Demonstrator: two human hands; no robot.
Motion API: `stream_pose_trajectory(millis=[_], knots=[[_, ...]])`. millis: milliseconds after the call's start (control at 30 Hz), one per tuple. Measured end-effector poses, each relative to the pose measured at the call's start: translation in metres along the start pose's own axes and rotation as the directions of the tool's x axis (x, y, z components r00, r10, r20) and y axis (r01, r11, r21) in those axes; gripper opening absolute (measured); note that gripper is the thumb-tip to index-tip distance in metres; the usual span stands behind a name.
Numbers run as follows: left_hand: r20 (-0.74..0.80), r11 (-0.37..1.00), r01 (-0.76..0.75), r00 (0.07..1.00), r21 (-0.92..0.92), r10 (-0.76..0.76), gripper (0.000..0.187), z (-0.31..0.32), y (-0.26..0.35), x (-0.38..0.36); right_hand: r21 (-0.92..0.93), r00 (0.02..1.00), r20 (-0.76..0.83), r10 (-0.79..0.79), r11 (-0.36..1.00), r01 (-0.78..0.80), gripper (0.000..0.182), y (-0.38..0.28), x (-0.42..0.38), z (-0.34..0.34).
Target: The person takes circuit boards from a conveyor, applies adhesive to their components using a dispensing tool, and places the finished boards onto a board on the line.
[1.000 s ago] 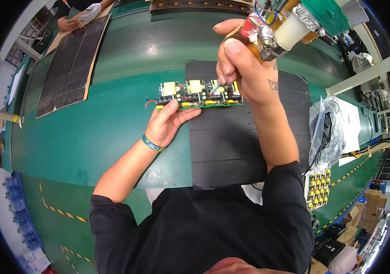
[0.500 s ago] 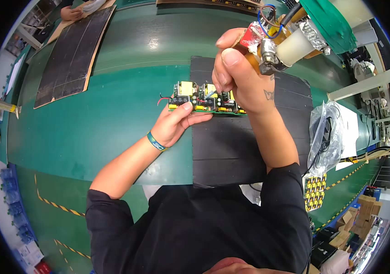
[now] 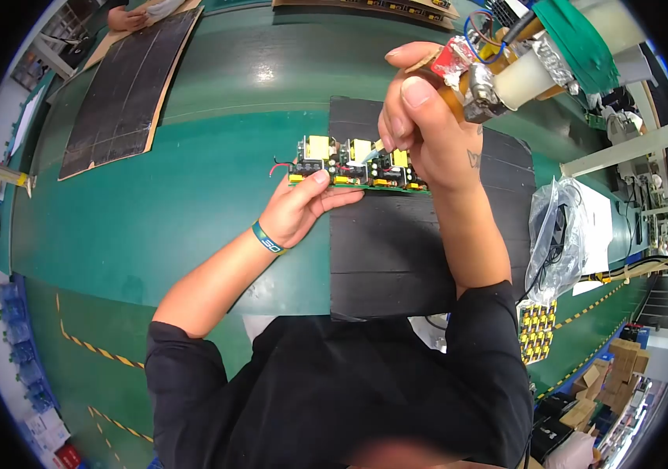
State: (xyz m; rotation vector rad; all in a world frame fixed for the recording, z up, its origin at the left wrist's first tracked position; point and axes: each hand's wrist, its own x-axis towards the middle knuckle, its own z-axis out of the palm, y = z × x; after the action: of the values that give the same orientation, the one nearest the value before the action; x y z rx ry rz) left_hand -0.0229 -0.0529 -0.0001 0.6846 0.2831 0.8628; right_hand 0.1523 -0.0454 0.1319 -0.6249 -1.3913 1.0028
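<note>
Black board lies at upper left of the desk. Clear plastic bag at right, partly overlapping white sheet. Cardboard boxes at lower right; striped tape on floor, lower left.

wristband: two pale characters;
characters: SO, OS or 50; too small and slanted to tell which

The circuit board is green, its parts yellow and black, one wire red. The tool mixes amber, red and silver (its wrapping is green). The wristband, small here, seems blue-green with pale lettering. Black-and-yellow striped tape marks the green floor; the bench is green, the sheet black.
</note>
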Motion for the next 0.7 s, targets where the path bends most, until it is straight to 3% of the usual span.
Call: stream_pose_trajectory(millis=[400, 700], knots=[[0.019, 0.987, 0.157, 0.987, 0.04, -0.158, 0.043, 0.008, -0.008, -0.002, 0.011, 0.995, 0.09, -0.052, 0.999, 0.052, 0.034, 0.004, -0.008, 0.018], [0.052, 0.986, 0.15, 0.987, 0.071, -0.154, 0.049, 0.011, -0.011, -0.005, 0.07, 0.988, 0.123, -0.097, 0.994, 0.089, 0.03, 0.008, -0.011, 0.022]])
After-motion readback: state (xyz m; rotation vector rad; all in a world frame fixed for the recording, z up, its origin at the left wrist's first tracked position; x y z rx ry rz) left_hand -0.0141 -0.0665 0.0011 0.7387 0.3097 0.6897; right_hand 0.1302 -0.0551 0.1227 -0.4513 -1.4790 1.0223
